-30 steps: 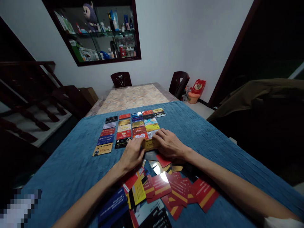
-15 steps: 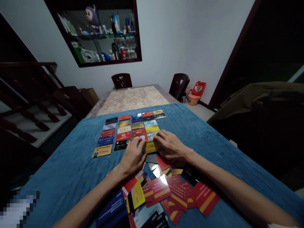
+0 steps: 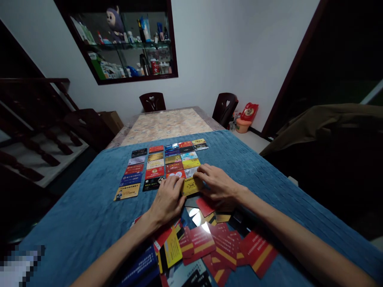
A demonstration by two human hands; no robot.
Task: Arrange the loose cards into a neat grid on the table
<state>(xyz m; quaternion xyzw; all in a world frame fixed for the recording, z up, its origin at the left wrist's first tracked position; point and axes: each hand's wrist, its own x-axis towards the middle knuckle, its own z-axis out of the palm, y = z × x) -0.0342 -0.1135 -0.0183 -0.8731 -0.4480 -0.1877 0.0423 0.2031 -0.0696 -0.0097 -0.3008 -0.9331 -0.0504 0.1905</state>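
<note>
You are facing wall cabinet [image 3: 137, 79]; purple plush toy [image 3: 116, 30] is sitting on its upper shelf [image 3: 161, 44]. To your right, red bag [image 3: 249, 112] is showing above orange basin [image 3: 243, 126], near dark chair [image 3: 220, 113].

Room over blue cloth [image 3: 254, 167] rightward; loose cards [image 3: 203, 240] nearer, some perhaps hidden

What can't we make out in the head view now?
Head view throughout:
Gold card: ends partly covered by left hand and right hand.
Black card at bottom: cut off by lower edge.
Red cards: print too small to read.
Object at lower left: pixelated, cut off by edge.
</note>
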